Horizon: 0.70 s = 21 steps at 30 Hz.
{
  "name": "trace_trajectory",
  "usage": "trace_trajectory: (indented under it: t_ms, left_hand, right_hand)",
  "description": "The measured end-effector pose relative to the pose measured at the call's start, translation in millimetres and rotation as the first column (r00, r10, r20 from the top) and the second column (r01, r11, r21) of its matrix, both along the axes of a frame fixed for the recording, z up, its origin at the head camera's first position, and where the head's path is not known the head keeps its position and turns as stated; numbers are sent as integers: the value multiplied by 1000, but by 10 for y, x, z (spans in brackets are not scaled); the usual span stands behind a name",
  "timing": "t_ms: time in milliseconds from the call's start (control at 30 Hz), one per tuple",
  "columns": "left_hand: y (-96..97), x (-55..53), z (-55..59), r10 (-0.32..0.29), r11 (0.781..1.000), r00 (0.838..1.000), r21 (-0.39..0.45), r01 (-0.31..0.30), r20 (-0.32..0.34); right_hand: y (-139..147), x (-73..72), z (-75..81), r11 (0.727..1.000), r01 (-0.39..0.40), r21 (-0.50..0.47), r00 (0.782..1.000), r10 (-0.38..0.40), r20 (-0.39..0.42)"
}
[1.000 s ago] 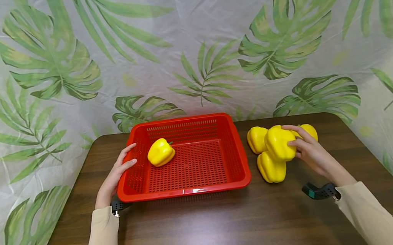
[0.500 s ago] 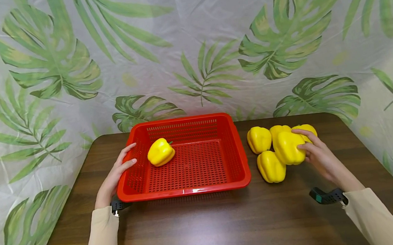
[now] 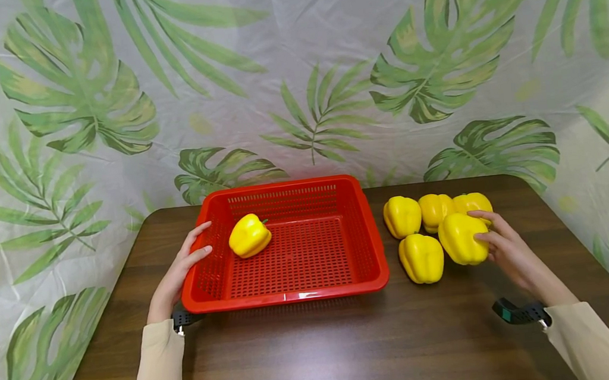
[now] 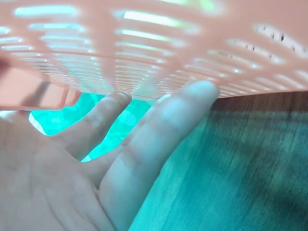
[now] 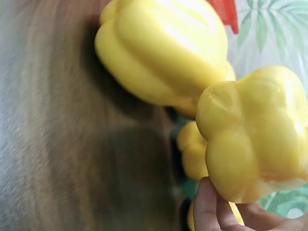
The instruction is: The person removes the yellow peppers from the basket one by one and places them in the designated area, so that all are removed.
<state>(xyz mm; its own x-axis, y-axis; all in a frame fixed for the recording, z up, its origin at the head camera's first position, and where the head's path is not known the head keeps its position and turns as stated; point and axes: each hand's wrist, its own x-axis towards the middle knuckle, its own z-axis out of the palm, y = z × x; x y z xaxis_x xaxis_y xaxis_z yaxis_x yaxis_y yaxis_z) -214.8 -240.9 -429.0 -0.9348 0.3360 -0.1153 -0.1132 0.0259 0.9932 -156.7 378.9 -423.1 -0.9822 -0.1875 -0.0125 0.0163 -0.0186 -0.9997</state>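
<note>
My right hand (image 3: 513, 254) grips a yellow bell pepper (image 3: 463, 238) from its right side. In the right wrist view that bell pepper (image 5: 255, 134) appears raised off the tabletop, fingertips against its lower edge. Just left of it lies another yellow bell pepper (image 3: 421, 258), with several more behind, such as the yellow bell pepper (image 3: 402, 217) at the back left. My left hand (image 3: 174, 278) holds the left rim of a red plastic basket (image 3: 286, 299). In the left wrist view, fingers (image 4: 144, 149) reach along the slotted outer wall. One yellow bell pepper (image 3: 249, 236) lies inside the basket, towards the left.
A dark wooden table (image 3: 317, 350) carries everything, its bare front part nearest the person. Behind it hangs a leaf-patterned curtain (image 3: 320, 45), close to the basket's far wall. A black band (image 3: 520, 311) circles the right wrist.
The right hand has drawn its bell pepper to the right and slightly nearer, away from over the others, uncovering those behind. The left hand and basket stay still.
</note>
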Motion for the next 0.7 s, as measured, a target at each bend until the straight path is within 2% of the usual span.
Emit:
trace_trajectory:
  t_ms: [167, 567, 700]
  left_hand:
    - [2, -2, 2, 0, 1000, 1000, 4, 0, 0]
    - [5, -2, 1, 1, 1000, 1000, 3, -1, 2]
    - [1, 0, -1, -2, 1000, 1000, 5, 2, -1]
  right_hand:
    - [46, 34, -90, 998, 11, 67, 1000, -12, 23]
    - [60, 42, -250, 997, 10, 72, 1000, -10, 3]
    - [54, 47, -283, 994, 19, 108, 1000, -19, -3]
